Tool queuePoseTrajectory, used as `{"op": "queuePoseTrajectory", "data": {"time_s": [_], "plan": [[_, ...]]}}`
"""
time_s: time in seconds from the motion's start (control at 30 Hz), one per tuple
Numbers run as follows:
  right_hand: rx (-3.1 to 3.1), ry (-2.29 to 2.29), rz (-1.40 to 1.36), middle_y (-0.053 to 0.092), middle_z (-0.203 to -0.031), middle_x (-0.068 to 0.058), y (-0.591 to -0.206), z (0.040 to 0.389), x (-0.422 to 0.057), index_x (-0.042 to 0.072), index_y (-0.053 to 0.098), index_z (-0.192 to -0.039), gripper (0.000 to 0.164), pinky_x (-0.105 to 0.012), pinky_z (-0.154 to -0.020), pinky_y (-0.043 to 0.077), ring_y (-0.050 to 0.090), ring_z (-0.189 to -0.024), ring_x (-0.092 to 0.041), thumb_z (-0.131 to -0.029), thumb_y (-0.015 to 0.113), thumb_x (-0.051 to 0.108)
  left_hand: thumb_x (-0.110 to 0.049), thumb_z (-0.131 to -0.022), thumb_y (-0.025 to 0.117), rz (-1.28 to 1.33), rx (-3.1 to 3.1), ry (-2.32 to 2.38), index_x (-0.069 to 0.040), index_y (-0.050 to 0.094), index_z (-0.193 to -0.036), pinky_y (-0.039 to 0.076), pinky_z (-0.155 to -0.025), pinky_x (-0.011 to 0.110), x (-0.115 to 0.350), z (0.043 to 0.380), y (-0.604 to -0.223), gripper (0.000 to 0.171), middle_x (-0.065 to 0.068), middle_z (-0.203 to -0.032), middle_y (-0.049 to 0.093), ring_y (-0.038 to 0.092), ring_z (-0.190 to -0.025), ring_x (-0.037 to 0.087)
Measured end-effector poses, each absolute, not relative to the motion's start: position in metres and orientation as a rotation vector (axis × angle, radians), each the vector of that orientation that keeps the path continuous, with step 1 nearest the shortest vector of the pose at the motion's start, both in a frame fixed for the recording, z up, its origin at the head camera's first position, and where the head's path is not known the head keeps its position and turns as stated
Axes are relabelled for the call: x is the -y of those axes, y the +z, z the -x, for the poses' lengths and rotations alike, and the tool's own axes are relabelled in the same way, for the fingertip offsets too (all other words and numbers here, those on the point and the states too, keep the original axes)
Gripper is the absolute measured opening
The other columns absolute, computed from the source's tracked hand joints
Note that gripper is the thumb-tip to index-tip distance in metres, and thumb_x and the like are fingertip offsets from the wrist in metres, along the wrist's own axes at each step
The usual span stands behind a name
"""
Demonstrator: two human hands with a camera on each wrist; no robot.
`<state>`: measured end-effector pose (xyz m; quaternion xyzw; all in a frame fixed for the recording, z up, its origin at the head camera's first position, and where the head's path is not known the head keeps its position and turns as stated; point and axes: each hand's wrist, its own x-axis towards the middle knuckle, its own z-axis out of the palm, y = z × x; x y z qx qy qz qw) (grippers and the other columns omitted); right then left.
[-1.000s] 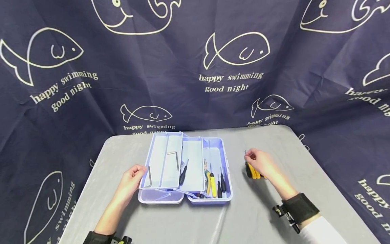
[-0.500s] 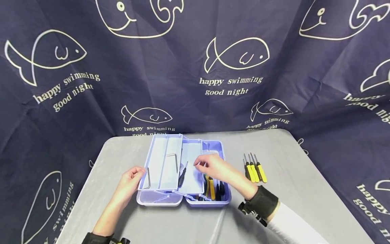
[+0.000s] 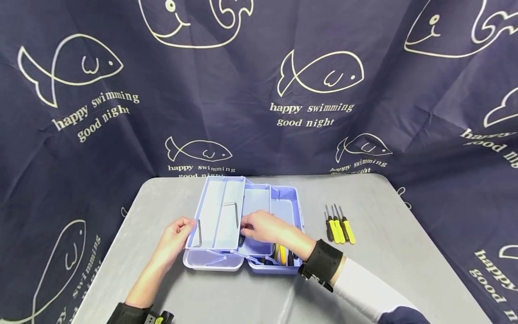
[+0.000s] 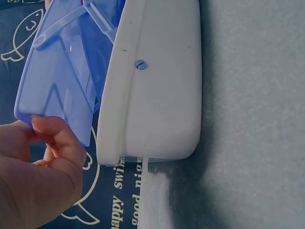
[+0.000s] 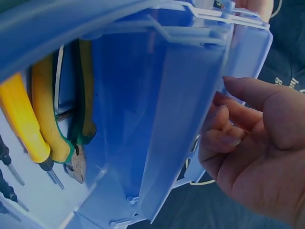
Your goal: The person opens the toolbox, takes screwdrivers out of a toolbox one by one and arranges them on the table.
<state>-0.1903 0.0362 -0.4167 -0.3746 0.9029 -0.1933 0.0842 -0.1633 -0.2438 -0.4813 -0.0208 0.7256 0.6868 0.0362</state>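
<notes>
A light purple toolbox point(image 3: 275, 270) stands with its tiered trays spread out. My left hand point(image 3: 178, 231) pinches the outer edge of the upper tray point(image 4: 45, 90) between thumb and finger. Two L-shaped hex keys lie in that tray: one hex key point(image 3: 199, 234) near my left fingers, the other hex key point(image 3: 236, 215) by the inner wall. My right hand point(image 3: 265, 226) reaches into the middle tray point(image 3: 257, 198), its fingertips at a black screwdriver point(image 3: 241, 240). In the right wrist view the tray wall hides the screwdriver, so whether my fingers grip it is unclear.
Pliers point(image 5: 45, 105) with yellow-green handles, a yellow-handled screwdriver point(image 5: 21, 114) and several black ones lie in the toolbox's deep compartment. Several yellow and black screwdrivers point(image 3: 339, 229) lie side by side on the grey table point(image 3: 364, 279), right of the toolbox.
My right hand has left the screwdriver row on the table, where a screwdriver now lies released. It has moved left over the toolbox into the middle tray. My left hand stays at the tray edge.
</notes>
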Motion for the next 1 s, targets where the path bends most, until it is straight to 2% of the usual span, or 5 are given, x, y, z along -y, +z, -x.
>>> {"op": "queuePoseTrajectory", "data": {"time_s": [0.2,0.5,0.73,1.0], "plan": [[-2.683,-0.577,1.110,0.049,-0.066,0.009,-0.423,0.192,-0.036,0.010,0.070,-0.092,0.008,-0.022,-0.063,0.041,0.049,-0.066,-0.007,-0.099,0.068,0.011,-0.012,-0.107,0.053,0.061,-2.265,2.073,0.001,0.060,-0.098,0.050,-0.056,0.023,0.245,0.165,-0.484,0.017,-0.005,-0.069,0.062,0.058,-0.061,0.007],[-2.672,-0.555,1.102,0.067,-0.080,0.004,-0.421,0.197,-0.039,0.012,0.072,-0.095,0.006,-0.025,-0.070,0.047,0.055,-0.073,-0.009,-0.099,0.068,0.012,-0.013,-0.108,0.053,0.048,-2.259,2.090,0.002,0.060,-0.098,0.051,-0.056,0.023,0.244,0.169,-0.480,0.019,-0.005,-0.069,0.063,0.060,-0.061,0.007],[-2.671,-0.623,1.071,0.057,-0.071,0.006,-0.421,0.197,-0.039,0.012,0.069,-0.085,0.015,-0.023,-0.065,0.041,0.050,-0.068,-0.008,-0.100,0.066,0.011,-0.012,-0.108,0.054,0.057,-2.230,2.128,0.002,0.060,-0.099,0.053,-0.058,0.024,0.245,0.170,-0.475,0.018,-0.004,-0.072,0.065,0.062,-0.063,0.008],[-2.787,-0.822,0.935,0.062,-0.072,0.006,-0.423,0.194,-0.049,0.013,0.067,-0.088,0.011,-0.023,-0.060,0.040,0.049,-0.063,-0.006,-0.098,0.070,0.016,-0.010,-0.108,0.052,0.075,-2.216,2.121,0.002,0.060,-0.099,0.053,-0.059,0.024,0.242,0.167,-0.477,0.017,-0.004,-0.073,0.066,0.062,-0.064,0.008]]}}
